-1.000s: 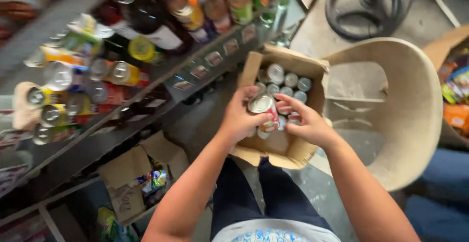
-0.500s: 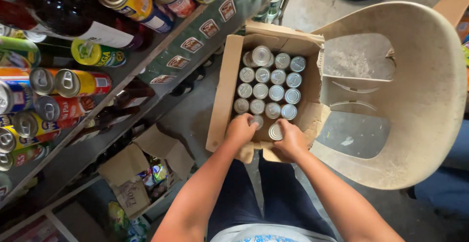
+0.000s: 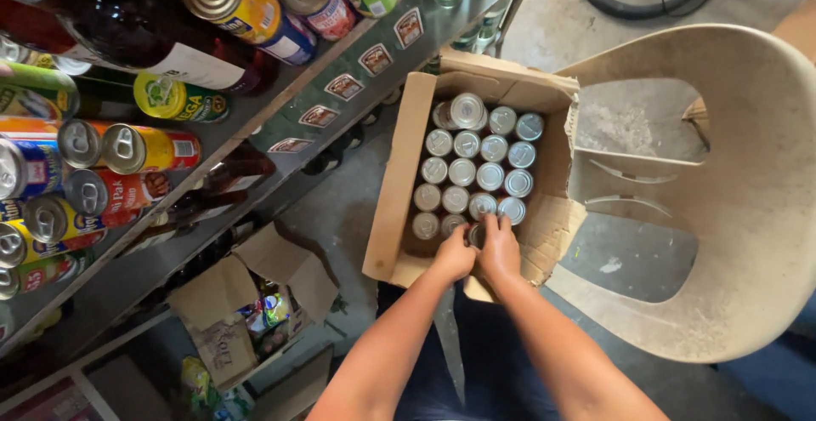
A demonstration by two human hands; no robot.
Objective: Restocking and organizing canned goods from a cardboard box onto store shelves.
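Note:
An open cardboard box (image 3: 398,184) rests on my lap, filled with several upright silver-topped cans (image 3: 474,163) in rows. My left hand (image 3: 455,255) and my right hand (image 3: 500,247) meet at the box's near edge. Both close around one can (image 3: 474,234) in the nearest row, which their fingers mostly hide. One can (image 3: 467,109) at the far end stands higher than the others.
A beige plastic chair (image 3: 748,208) sits to the right of the box. A metal shelf (image 3: 255,115) on the left carries bottles and coloured drink cans. A smaller open carton (image 3: 246,306) with packets lies on the floor below it.
My hands have come down and back from the middle of the box to its near row. The can they held up a second ago now sits low among the others.

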